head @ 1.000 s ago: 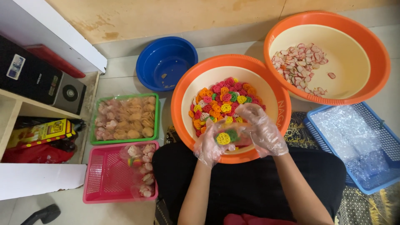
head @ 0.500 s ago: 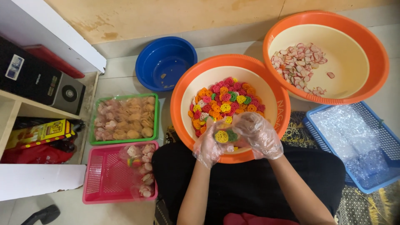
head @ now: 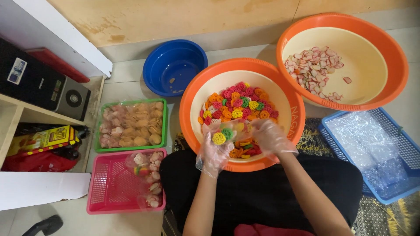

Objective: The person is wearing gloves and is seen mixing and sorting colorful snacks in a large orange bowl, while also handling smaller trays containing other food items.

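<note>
My left hand (head: 213, 153), in a clear plastic glove, holds a small clear bag (head: 227, 134) with a few colourful round crackers in it, over the near rim of the middle orange basin (head: 189, 105). My right hand (head: 271, 137), also gloved, rests inside that basin at its near right side, fingers down in the heap of colourful crackers (head: 238, 105). I cannot see what the right fingers enclose. Both hands are close together above my lap.
A second orange basin (head: 396, 65) with pink-white crackers sits at the back right. A blue bowl (head: 174, 65) stands behind the middle basin. On the left lie a green tray (head: 130, 123) of packed crackers and a pink basket (head: 113, 183). A blue basket (head: 372, 148) of clear bags is on the right.
My left hand has shifted left with the small bag. My right hand has drawn away from the bag and dropped into the cracker heap.
</note>
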